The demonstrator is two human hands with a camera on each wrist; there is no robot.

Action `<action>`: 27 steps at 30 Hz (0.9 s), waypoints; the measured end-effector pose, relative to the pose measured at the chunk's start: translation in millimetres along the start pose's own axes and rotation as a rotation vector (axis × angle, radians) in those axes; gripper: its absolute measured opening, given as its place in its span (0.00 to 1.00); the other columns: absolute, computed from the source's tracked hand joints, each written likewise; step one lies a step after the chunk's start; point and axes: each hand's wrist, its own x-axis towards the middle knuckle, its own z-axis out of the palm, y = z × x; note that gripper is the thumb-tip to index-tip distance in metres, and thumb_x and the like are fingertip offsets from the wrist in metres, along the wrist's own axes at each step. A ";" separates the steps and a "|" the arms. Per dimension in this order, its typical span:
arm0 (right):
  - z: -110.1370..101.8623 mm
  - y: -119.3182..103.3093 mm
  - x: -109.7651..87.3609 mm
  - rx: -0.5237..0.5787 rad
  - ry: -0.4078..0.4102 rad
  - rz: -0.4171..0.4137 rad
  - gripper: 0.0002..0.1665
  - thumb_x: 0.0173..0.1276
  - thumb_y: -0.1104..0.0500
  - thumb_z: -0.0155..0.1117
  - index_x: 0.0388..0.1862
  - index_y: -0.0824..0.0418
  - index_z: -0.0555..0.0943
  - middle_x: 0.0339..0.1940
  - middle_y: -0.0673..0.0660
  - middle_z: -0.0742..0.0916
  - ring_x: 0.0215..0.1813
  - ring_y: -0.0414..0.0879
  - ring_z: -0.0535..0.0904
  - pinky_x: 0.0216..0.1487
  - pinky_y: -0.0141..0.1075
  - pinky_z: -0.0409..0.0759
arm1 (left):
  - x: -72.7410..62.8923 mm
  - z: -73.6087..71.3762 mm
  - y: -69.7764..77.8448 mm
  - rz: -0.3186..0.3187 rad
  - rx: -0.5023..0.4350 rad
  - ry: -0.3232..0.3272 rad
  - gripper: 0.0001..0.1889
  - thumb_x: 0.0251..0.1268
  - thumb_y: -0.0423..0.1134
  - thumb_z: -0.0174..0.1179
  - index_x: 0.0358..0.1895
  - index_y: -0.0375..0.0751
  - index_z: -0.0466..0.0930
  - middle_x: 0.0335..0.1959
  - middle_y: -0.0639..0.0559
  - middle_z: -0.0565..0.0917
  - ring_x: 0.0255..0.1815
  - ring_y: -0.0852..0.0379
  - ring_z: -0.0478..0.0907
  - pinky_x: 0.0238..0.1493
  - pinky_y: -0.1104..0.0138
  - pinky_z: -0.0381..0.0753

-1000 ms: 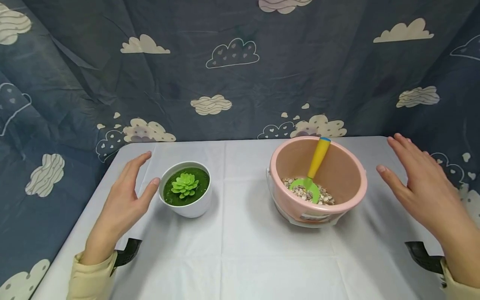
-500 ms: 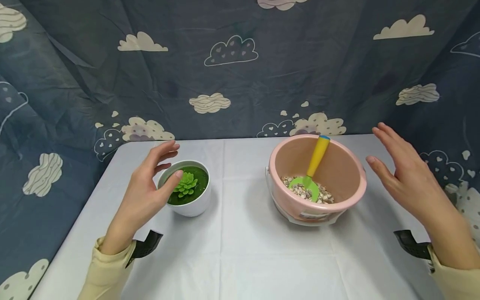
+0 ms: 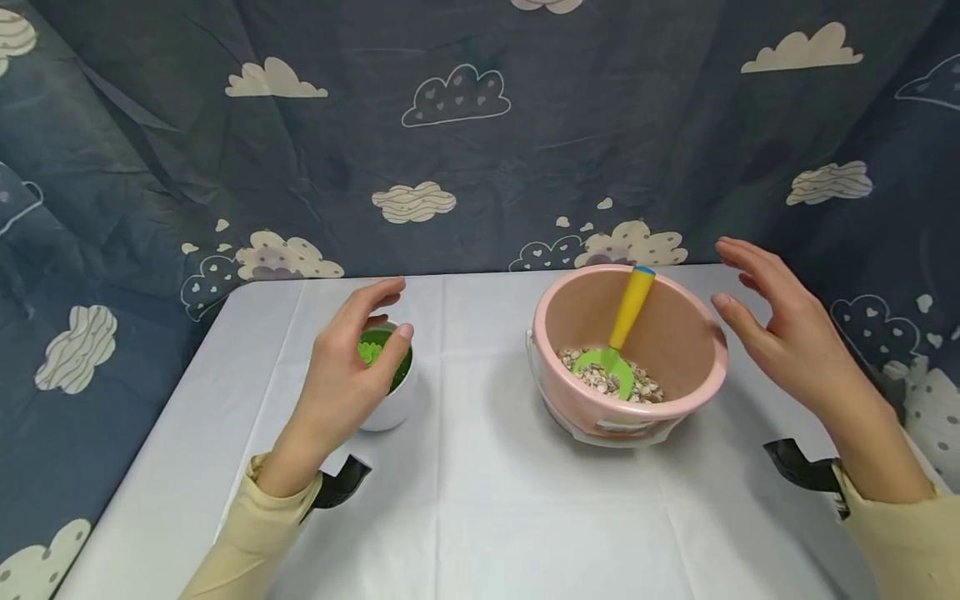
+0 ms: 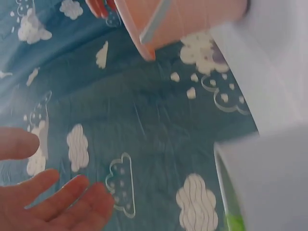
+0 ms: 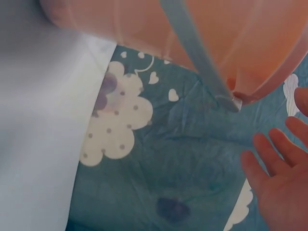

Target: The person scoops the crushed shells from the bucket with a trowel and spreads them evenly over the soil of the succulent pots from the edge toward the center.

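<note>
My left hand [image 3: 341, 387] hovers over the near left side of a small white pot [image 3: 387, 413], fingers loosely bent and thumb apart, holding nothing. It partly hides the green succulent [image 3: 369, 353] in the pot; the left wrist view shows the pot's side [image 4: 274, 178] apart from the fingers. Beside the right rim of a pink bucket [image 3: 558, 387], my right hand [image 3: 802, 354] is raised with fingers extended and nothing in it. Inside the bucket, a toy shovel with a yellow handle [image 3: 632, 310] and green blade leans in pale pebbles [image 3: 647, 389].
A white cloth [image 3: 495, 533] covers the table under both containers. Behind it hangs a dark blue curtain [image 3: 480, 225] with cloud prints. The bucket's pale carrying handle [image 5: 192, 43] hangs down its side in the right wrist view.
My left hand has moved right, from beside the pot to in front of it, covering part of the plant. My right hand has shifted left and slightly up, closer to the bucket.
</note>
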 end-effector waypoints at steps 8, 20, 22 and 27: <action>1.5 -6.9 10.8 0.140 -0.064 0.053 0.35 0.74 0.63 0.59 0.77 0.49 0.63 0.72 0.49 0.70 0.68 0.34 0.66 0.59 0.16 0.63 | 1.5 27.3 6.0 0.024 -0.024 -0.044 0.24 0.68 0.33 0.58 0.67 0.43 0.70 0.65 0.53 0.74 0.65 0.55 0.69 0.61 0.57 0.72; 4.6 -2.3 26.9 0.241 -0.142 0.120 0.31 0.75 0.63 0.57 0.75 0.54 0.65 0.69 0.51 0.72 0.62 0.31 0.72 0.53 0.16 0.70 | -1.5 66.3 7.8 -0.005 -0.080 -0.128 0.24 0.68 0.36 0.58 0.67 0.45 0.69 0.63 0.54 0.74 0.64 0.59 0.69 0.61 0.62 0.72; 5.5 -1.5 30.0 0.266 -0.164 0.132 0.31 0.76 0.62 0.56 0.75 0.54 0.65 0.69 0.51 0.72 0.61 0.31 0.72 0.52 0.16 0.71 | -1.4 70.2 6.8 -0.024 -0.098 -0.134 0.24 0.68 0.35 0.58 0.67 0.45 0.69 0.62 0.55 0.74 0.63 0.60 0.69 0.61 0.63 0.72; 7.2 -5.8 39.1 0.294 -0.208 0.164 0.30 0.77 0.61 0.55 0.75 0.53 0.65 0.68 0.54 0.73 0.58 0.33 0.75 0.52 0.17 0.72 | 1.8 81.0 2.1 -0.108 -0.175 -0.145 0.24 0.69 0.36 0.58 0.67 0.46 0.69 0.63 0.56 0.73 0.62 0.62 0.69 0.61 0.63 0.73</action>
